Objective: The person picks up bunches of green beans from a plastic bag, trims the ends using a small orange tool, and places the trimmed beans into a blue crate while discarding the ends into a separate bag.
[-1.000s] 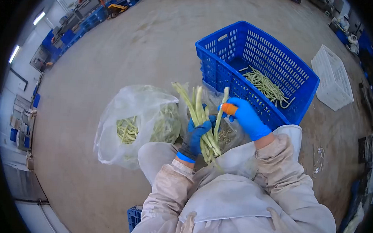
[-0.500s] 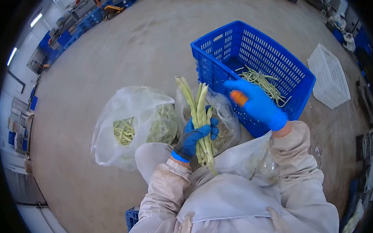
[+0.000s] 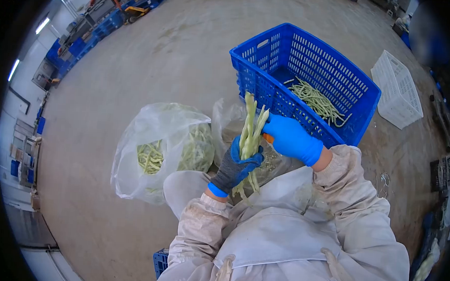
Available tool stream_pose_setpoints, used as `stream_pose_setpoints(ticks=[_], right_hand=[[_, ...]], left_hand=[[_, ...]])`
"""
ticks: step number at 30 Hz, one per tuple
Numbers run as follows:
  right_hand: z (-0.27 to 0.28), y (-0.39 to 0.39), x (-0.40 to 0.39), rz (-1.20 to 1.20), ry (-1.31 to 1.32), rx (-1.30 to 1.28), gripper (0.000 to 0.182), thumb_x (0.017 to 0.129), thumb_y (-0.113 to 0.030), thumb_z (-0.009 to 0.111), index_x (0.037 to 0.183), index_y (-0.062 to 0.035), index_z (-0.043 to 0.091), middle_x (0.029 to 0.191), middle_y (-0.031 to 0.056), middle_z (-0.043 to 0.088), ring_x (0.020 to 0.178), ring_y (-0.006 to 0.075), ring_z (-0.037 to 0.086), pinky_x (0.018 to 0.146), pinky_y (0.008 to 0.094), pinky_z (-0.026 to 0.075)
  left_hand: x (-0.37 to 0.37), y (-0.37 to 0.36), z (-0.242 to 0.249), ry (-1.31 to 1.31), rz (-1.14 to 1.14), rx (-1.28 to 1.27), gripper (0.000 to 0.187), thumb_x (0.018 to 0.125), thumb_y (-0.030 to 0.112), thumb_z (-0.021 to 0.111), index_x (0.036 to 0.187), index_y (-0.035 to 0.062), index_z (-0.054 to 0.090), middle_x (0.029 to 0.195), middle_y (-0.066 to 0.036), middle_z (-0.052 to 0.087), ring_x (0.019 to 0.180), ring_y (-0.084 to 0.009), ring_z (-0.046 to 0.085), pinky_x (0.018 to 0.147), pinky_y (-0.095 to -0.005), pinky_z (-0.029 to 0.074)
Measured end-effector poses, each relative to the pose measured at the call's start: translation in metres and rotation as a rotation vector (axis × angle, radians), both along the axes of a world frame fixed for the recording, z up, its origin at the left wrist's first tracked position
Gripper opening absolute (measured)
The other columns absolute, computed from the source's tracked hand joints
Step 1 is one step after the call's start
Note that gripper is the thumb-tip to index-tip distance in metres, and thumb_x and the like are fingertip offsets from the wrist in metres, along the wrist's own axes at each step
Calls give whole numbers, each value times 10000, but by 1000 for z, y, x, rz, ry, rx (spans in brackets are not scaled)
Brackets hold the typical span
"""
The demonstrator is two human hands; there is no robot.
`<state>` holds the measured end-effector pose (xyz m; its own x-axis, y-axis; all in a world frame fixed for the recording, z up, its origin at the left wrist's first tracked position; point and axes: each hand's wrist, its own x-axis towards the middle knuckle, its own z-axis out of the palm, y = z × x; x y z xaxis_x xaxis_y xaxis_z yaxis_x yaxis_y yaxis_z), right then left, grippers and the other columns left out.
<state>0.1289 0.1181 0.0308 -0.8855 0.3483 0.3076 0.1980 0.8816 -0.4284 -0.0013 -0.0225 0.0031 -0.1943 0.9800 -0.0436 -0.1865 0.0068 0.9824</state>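
My left hand point(image 3: 236, 165), in a grey and blue glove, is closed around a bunch of pale green beans point(image 3: 250, 129) held upright above my lap. My right hand point(image 3: 291, 138), in a blue glove, is closed on an orange-handled tool point(image 3: 269, 138) beside the upper part of the bunch. The tool's working end is hidden. Behind my right hand, the blue crate point(image 3: 333, 70) holds a pile of long green beans point(image 3: 317, 100). An open clear plastic bag point(image 3: 226, 115) with bits in it lies under the bunch.
A clear bag of green beans point(image 3: 126, 159) stands on the floor at the left. The white crate point(image 3: 400, 93) sits right of the blue one. Part of another blue crate point(image 3: 160, 263) shows at the bottom. Pallets and equipment line the far left wall.
My right hand has moved left and down from the blue crate's near edge to the bunch. The bunch in my left hand has shifted slightly right and stands more upright.
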Motion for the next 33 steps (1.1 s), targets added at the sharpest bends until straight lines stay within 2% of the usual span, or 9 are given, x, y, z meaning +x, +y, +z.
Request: stream_pose_setpoints(ticks=[2, 7, 12, 17, 18, 20, 25, 28, 33], right_hand=[[-13, -2, -2, -39, 24, 53, 171, 765, -64, 582, 924, -39, 640, 905, 160, 596, 768, 327, 588, 668, 415, 487], [-28, -20, -4, -258, 301, -1286, 198, 860, -169, 589, 966, -14, 653, 761, 67, 626, 673, 127, 560, 600, 280, 449], [-13, -19, 32, -181, 187, -1170, 189, 868, -173, 594, 969, -22, 643, 783, 22, 606, 679, 95, 535, 594, 247, 437], [-9, 12, 80, -60, 706, -1576, 219, 837, -133, 626, 1031, -32, 621, 893, 75, 619, 720, 164, 577, 690, 268, 469], [-19, 17, 78, -59, 707, -1581, 219, 837, -133, 626, 1031, -32, 621, 893, 75, 619, 720, 164, 577, 690, 268, 469], [-44, 20, 77, -262, 215, -458, 239, 824, -96, 622, 1054, -33, 613, 941, 99, 621, 800, 211, 593, 758, 299, 474], [-19, -33, 30, -7, 76, -890, 257, 815, -67, 616, 1070, -38, 616, 1012, 103, 615, 934, 175, 572, 790, 318, 461], [-33, -70, 5, -11, 71, -510, 208, 830, -78, 605, 1032, -32, 616, 923, 127, 633, 873, 179, 598, 760, 311, 462], [-22, -62, 4, -255, 201, -691, 122, 826, -97, 560, 926, -49, 610, 822, 165, 622, 760, 317, 608, 665, 377, 467]], left_hand=[[1, 0, -3, 123, 25, 15, 404, 803, 52, 630, 1163, 33, 448, 933, -71, 594, 775, -136, 586, 676, -282, 504], [7, 5, -1, -46, 195, 138, 434, 812, 36, 614, 1208, 5, 438, 933, -80, 589, 805, -171, 604, 717, -296, 508], [-15, 7, -21, -461, 378, 184, 343, 853, 122, 576, 1161, 7, 476, 1006, -129, 595, 937, -253, 601, 851, -360, 502], [-43, 1, -31, -782, 504, 269, 340, 875, 123, 536, 1201, 45, 477, 1117, -120, 566, 1107, -254, 530, 962, -379, 457], [-43, 0, -27, -834, 485, 337, 345, 878, 121, 532, 1212, 59, 474, 1117, -102, 570, 1109, -249, 529, 970, -380, 450], [-44, 2, -27, -905, 442, 425, 355, 885, 112, 517, 1236, 98, 466, 1122, -58, 577, 1112, -236, 529, 994, -383, 431], [-37, 7, -22, -883, 481, 391, 364, 881, 100, 524, 1239, 95, 460, 1122, -70, 577, 1123, -233, 522, 1000, -383, 425], [-38, 11, -29, -869, 442, 364, 377, 877, 92, 531, 1246, 94, 449, 1133, -81, 568, 1131, -235, 516, 1002, -382, 422], [-34, 9, -22, -697, 488, 367, 399, 872, 77, 538, 1254, 89, 428, 1177, -97, 536, 1124, -239, 517, 995, -378, 422]])
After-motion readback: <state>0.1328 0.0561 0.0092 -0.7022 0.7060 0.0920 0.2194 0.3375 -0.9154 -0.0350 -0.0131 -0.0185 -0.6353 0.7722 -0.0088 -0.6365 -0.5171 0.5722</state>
